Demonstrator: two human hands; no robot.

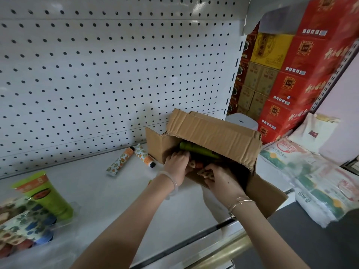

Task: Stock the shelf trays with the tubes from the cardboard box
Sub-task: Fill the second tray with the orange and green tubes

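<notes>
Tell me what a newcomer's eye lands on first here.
Both hands reach into the open cardboard box on the shelf, at its right end. The left hand curls at its mouth and the right hand grips a patterned tube, with a green tube lying deeper inside. Next come the stacked red cartons at upper right and the two orange-flowered tubes lying loose by the pegboard.

Cardboard box [211,133] sits at the right end of the shelf [116,200], flaps open, with a green tube [198,149] and patterned tubes [206,174] inside. Two orange-flower tubes [120,162] lie flat just left of it. Clear tray [74,208] far left holds upright tubes [48,199].
</notes>
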